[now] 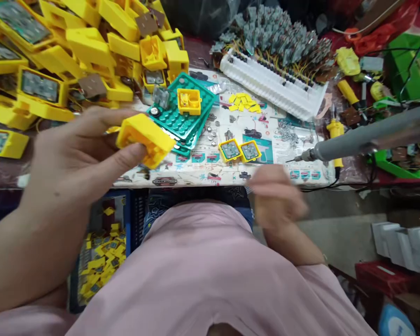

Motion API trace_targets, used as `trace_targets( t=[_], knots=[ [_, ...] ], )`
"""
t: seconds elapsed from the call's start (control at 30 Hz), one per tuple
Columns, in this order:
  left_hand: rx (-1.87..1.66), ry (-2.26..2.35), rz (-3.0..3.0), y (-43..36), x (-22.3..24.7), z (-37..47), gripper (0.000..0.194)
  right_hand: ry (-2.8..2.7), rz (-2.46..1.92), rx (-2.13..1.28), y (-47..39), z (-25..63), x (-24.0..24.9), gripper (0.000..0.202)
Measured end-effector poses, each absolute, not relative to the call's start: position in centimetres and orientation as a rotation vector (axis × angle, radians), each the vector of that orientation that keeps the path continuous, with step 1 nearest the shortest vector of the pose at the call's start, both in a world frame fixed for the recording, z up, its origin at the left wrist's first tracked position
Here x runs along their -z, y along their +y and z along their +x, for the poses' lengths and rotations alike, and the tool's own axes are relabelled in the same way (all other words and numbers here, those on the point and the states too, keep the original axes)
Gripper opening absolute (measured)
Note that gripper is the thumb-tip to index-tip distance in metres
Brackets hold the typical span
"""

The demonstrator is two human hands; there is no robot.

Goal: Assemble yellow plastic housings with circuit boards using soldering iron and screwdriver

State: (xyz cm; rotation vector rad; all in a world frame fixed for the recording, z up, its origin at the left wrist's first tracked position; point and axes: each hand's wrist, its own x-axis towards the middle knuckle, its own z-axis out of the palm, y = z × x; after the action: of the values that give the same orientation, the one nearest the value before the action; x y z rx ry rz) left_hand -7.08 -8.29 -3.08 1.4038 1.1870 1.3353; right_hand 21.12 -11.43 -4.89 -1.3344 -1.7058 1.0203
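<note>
In the head view, the left hand (73, 154) is holding a yellow case (154, 140), its thumb and fingers clamping on the sides; the case is tilting above the near part of the table (203, 179), just in front of the green trays (187, 125). The right hand (278, 196) is hovering by the table's near edge, blurring so much that one cannot tell whether its fingers are gripping anything. Nearest it, two small boxes (230, 150) are lying side by side, and a grey driver (371, 130) is pointing its bit leftward. A small open box (194, 110) is resting on the trays. Behind, yellow bits (244, 101) are lying in front of a white rack (273, 86). More cases (91, 51) are piling up at left, and a blue crate (128, 219) of small yellow parts (103, 259) is standing below.
</note>
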Motion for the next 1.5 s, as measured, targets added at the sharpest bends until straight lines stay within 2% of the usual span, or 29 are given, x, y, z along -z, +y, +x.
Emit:
trace_targets(
  t=[0.03,0.07,0.17,0.2,0.27,0.37,0.47,0.53,0.67,0.77,0.9,1.03,1.2,1.3,1.37,1.47,1.5],
  knots=[
    [-1.318,1.114,1.296,-8.4,2.8,-6.0,0.036,-1.704,-1.266,-1.076,-11.6,19.6,5.8,0.045],
    [-1.326,1.041,1.201,-8.4,2.6,-5.0,0.031,-1.553,-1.165,-1.325,-11.6,18.2,6.6,0.048],
    [-1.354,0.836,1.048,-8.3,3.0,-2.7,0.032,-1.074,-0.899,-2.142,-10.7,15.7,8.0,0.061],
    [-1.358,0.813,1.020,-8.3,3.6,-2.3,0.034,-0.958,-0.834,-2.319,-10.5,15.6,8.2,0.063],
    [-1.362,0.852,0.983,-8.3,5.2,-2.3,0.038,-0.838,-0.820,-2.416,-10.3,16.1,8.5,0.060],
    [-1.362,0.999,1.051,-8.6,7.9,-3.2,0.044,-0.864,-0.989,-2.241,-10.7,18.0,8.7,0.051],
    [-1.222,1.238,1.385,-9.5,9.4,-4.2,0.037,-1.079,-1.061,-2.094,-11.3,20.0,8.4,0.049],
    [-1.003,1.440,1.718,-9.9,9.4,-4.4,0.036,-1.260,-1.100,-1.884,-11.4,21.1,7.5,0.043],
    [-0.563,1.768,2.279,-10.1,7.9,-4.2,0.038,-1.756,-1.228,-1.301,-10.9,22.1,4.6,0.016],
    [-0.580,1.723,2.463,-10.1,6.9,-3.9,0.041,-2.041,-1.130,-1.044,-10.4,21.9,2.7,0.015],
    [-0.756,1.327,2.526,-10.9,6.9,-2.8,0.047,-2.093,-1.020,-1.060,-9.8,20.9,1.7,0.024],
    [-0.851,1.294,2.410,-11.2,8.0,-1.2,0.053,-2.117,-0.900,-1.055,-9.2,19.8,1.6,0.023],
    [-0.768,1.206,2.264,-9.7,7.5,-1.8,0.021,-2.005,-1.006,-1.126,-8.6,19.3,2.1,0.023],
    [-0.705,1.060,2.240,-9.3,6.8,-3.4,0.017,-1.929,-1.007,-1.226,-8.3,19.7,2.4,0.027],
    [-0.752,1.160,2.292,-9.7,6.8,-4.5,0.025,-1.933,-0.973,-1.270,-8.2,19.9,2.6,0.024],
    [-0.745,1.523,2.424,-10.9,7.5,-5.7,0.053,-1.972,-0.951,-1.306,-8.2,20.2,2.6,0.022],
    [-0.692,1.602,2.452,-11.3,7.7,-5.9,0.057,-1.987,-0.945,-1.308,-8.2,20.2,2.5,0.023]
  ],
)
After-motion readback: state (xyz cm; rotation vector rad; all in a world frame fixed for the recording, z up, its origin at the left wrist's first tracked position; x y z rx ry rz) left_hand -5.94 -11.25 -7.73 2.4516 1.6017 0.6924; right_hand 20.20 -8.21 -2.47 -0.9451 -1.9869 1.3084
